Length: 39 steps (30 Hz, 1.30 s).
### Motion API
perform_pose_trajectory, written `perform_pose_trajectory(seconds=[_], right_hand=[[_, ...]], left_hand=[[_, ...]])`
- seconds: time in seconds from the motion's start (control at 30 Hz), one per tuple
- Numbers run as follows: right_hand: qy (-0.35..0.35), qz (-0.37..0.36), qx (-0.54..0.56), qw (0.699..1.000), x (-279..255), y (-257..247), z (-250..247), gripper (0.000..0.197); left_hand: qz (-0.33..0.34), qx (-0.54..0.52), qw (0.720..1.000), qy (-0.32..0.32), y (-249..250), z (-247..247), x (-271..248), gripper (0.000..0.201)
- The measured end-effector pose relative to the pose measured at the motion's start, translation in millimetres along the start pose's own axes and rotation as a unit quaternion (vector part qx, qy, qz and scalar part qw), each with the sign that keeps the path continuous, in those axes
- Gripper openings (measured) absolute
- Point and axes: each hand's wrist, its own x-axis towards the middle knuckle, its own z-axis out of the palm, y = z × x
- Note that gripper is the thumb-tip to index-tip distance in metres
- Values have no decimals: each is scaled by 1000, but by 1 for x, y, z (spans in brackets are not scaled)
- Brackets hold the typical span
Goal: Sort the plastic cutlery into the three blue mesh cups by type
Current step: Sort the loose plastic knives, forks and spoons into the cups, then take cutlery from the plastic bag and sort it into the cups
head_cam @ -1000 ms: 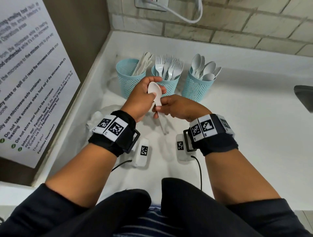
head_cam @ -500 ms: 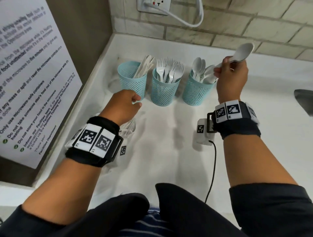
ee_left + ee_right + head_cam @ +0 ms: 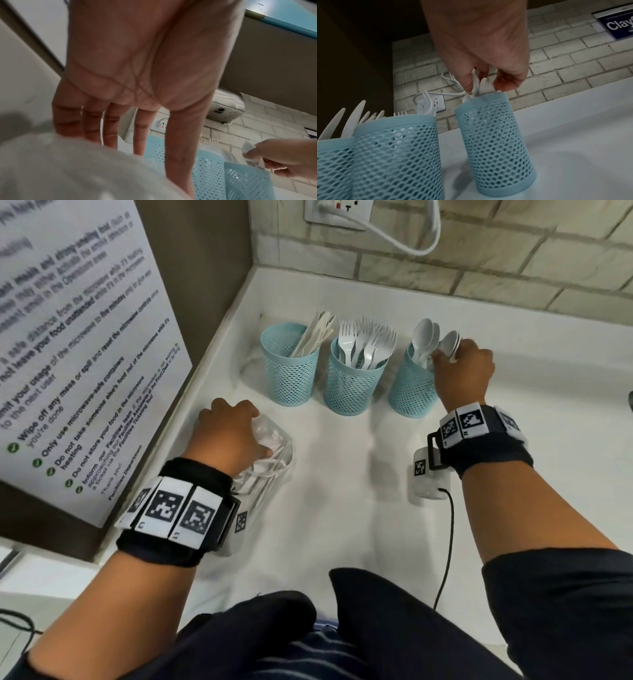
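Three blue mesh cups in a row on the white bench, with a bag of unsorted cutlery nearby.

The left cup [image 3: 289, 371] holds white knives [image 3: 313, 335], the middle cup [image 3: 352, 381] white forks [image 3: 364, 344], the right cup [image 3: 411, 388] white spoons [image 3: 424, 335]; all stand upright, close together, handles down. One spoon [image 3: 485, 84] is pinched at the right cup's rim. The clear bag [image 3: 270, 470] of white cutlery lies left of the cups, nearer the person.

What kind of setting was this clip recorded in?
Probably a shared office or workplace kitchenette: a facilities notice about microwave use is posted beside a white counter, with disposable cutlery in mesh cups and a wall socket on a brick wall.
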Motion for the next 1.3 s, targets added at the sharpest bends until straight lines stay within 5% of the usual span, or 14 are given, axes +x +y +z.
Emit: perform_pose_trajectory(seconds=[0.17, 0.4, 0.7, 0.93, 1.1, 1.3], right_hand=[[52, -48, 8, 997, -2, -3, -3, 49], [-117, -87, -120, 982, -9, 4, 13, 44], [140, -118, 35, 982, -24, -25, -3, 35], [176, -180, 159, 955, -44, -44, 3, 35], [147, -194, 185, 952, -55, -42, 8, 33], [84, -197, 247, 945, -56, -41, -1, 25]], left_hand=[[-35, 9, 999, -12, -5, 0, -5, 79], [-44, -12, 999, -29, -12, -3, -27, 89], [-37, -9, 999, -2, -17, 10, -41, 78], [-6, -115, 990, 82, -15, 17, -35, 47], [16, -243, 961, 133, -15, 21, -27, 18], [141, -413, 898, 51, 7, 9, -15, 24]])
